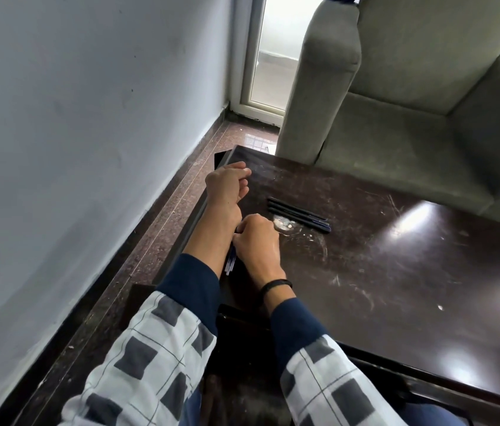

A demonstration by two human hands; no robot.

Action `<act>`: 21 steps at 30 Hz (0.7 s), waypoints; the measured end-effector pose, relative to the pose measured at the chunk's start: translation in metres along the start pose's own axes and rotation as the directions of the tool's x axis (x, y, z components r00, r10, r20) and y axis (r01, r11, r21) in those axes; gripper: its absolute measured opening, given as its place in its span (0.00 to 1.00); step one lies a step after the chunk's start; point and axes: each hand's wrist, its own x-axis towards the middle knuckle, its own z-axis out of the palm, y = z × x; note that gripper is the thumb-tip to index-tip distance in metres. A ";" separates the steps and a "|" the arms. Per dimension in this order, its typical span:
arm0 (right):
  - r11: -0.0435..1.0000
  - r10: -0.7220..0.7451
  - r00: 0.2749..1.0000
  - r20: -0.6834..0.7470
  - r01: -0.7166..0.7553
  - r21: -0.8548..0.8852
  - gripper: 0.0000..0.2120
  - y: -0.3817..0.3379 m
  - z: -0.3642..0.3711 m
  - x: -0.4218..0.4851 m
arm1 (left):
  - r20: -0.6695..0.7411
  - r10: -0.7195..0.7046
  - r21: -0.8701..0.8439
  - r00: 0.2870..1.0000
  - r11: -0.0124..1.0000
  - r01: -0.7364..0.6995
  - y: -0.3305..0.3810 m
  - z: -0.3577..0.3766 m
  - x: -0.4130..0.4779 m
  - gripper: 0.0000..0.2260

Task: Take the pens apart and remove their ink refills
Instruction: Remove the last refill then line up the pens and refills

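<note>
The right hand [256,239] is curling into a fist around a bundle of thin blue pieces [231,262], gripping them tight; their ends are sticking out of the fist toward the person, lying in the gap between the two forearms; whether they are refills or barrels I cannot tell. A black wristband [275,285] is sitting on the right wrist, just ahead of a dark blue cuff.

The left hand [225,184] is reaching further out, near the far left corner of the table [396,272]; its fingers are bending inward with the thumb close against them, and I cannot tell whether they are pinching anything. The left forearm is lying alongside the right fist, touching it or nearly so.

Three dark pens [299,214] are lying side by side on the table, just beyond and to the right of the right hand, whole as far as can be seen; a pale scuffed patch [285,225] is showing on the wood beside them.

The table is dark, glossy and scratched, catching bright reflections; a grey-green armchair [411,103] is standing behind it; a pale wall [73,118] is running along the left, above a reddish-brown floor [162,222].
</note>
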 end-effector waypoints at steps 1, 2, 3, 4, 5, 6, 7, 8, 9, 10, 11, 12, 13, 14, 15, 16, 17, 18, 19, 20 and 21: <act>1.000 -0.003 1.000 -0.001 0.003 0.012 0.04 0.001 -0.001 -0.001 | 0.002 0.001 0.000 1.000 1.000 -0.001 0.000 0.000 0.000 0.09; 1.000 -0.003 1.000 -0.007 0.003 0.029 0.04 0.002 -0.003 -0.001 | 0.005 0.001 -0.001 1.000 1.000 -0.001 0.000 0.000 0.000 0.09; 0.998 0.008 1.000 -0.022 -0.007 0.055 0.04 0.004 -0.006 -0.001 | 0.008 0.001 -0.003 1.000 1.000 -0.001 0.000 -0.001 0.000 0.09; 0.996 0.030 0.999 -0.046 -0.026 0.090 0.04 0.007 -0.010 -0.001 | 0.010 0.001 -0.005 1.000 1.000 -0.001 0.000 -0.001 0.001 0.09; 0.991 0.061 0.995 -0.074 -0.051 0.127 0.03 0.011 -0.016 0.000 | 0.011 -0.001 -0.010 1.000 1.000 0.002 0.001 -0.001 0.001 0.09; 0.986 0.091 0.990 -0.108 -0.075 0.150 0.03 0.017 -0.023 0.002 | 0.012 -0.005 -0.016 1.000 1.000 0.005 0.001 -0.001 0.001 0.09; 0.985 0.110 0.983 -0.148 -0.089 0.147 0.03 0.024 -0.031 0.005 | 0.015 -0.009 -0.021 1.000 1.000 0.009 0.001 -0.002 0.001 0.09; 0.988 0.117 0.975 -0.189 -0.095 0.120 0.03 0.033 -0.040 0.009 | 0.019 -0.013 -0.025 1.000 1.000 0.013 0.002 -0.002 0.001 0.09; 0.992 0.114 0.968 -0.225 -0.098 0.084 0.03 0.042 -0.049 0.013 | 0.022 -0.016 -0.026 1.000 1.000 0.017 0.002 -0.001 0.001 0.09; 0.995 0.101 0.962 -0.254 -0.092 0.045 0.03 0.052 -0.058 0.018 | 0.025 -0.017 -0.025 1.000 1.000 0.018 0.002 -0.001 0.001 0.09; 0.997 0.073 0.959 -0.274 -0.076 -0.001 0.05 0.061 -0.066 0.024 | 0.028 -0.016 -0.022 0.999 1.000 0.017 0.002 -0.001 0.001 0.08; 0.997 0.036 0.961 -0.275 -0.054 -0.056 0.07 0.071 -0.073 0.030 | 0.030 -0.012 -0.018 0.999 1.000 0.013 0.002 0.000 0.001 0.09; 0.993 0.001 0.966 -0.257 -0.030 -0.112 0.09 0.079 -0.079 0.036 | 0.031 -0.008 -0.013 0.999 1.000 0.008 0.002 0.000 0.001 0.09; 0.987 -0.030 0.974 -0.223 -0.006 -0.159 0.12 0.085 -0.085 0.041 | 0.033 -0.002 -0.010 0.999 1.000 0.002 0.002 0.000 0.001 0.09; 0.981 -0.055 0.983 -0.177 0.020 -0.191 0.14 0.091 -0.090 0.045 | 0.037 0.004 -0.006 0.999 1.000 -0.004 0.002 0.001 0.001 0.09; 0.977 -0.072 0.989 -0.129 0.044 -0.210 0.16 0.094 -0.093 0.049 | 0.045 0.015 0.007 0.999 1.000 -0.015 0.001 0.001 0.002 0.08; 0.973 -0.083 0.993 -0.087 0.062 -0.223 0.16 0.096 -0.096 0.052 | 0.059 0.033 0.043 0.998 0.998 -0.035 0.000 0.000 0.003 0.08; 0.971 -0.094 0.994 -0.064 0.077 -0.227 0.16 0.097 -0.098 0.053 | 0.083 0.056 0.106 0.995 0.992 -0.065 -0.001 0.001 0.003 0.07; 0.972 -0.106 0.992 -0.062 0.090 -0.219 0.15 0.097 -0.098 0.053 | 0.114 0.077 0.176 0.991 0.980 -0.096 -0.003 0.002 0.004 0.07; 0.974 -0.120 0.990 -0.075 0.103 -0.200 0.14 0.094 -0.097 0.051 | 0.140 0.092 0.236 0.986 0.964 -0.124 -0.004 0.002 0.004 0.07; 0.979 -0.129 0.987 -0.094 0.112 -0.168 0.11 0.090 -0.094 0.046 | 0.155 0.106 0.279 0.982 0.949 -0.146 -0.005 0.002 0.005 0.07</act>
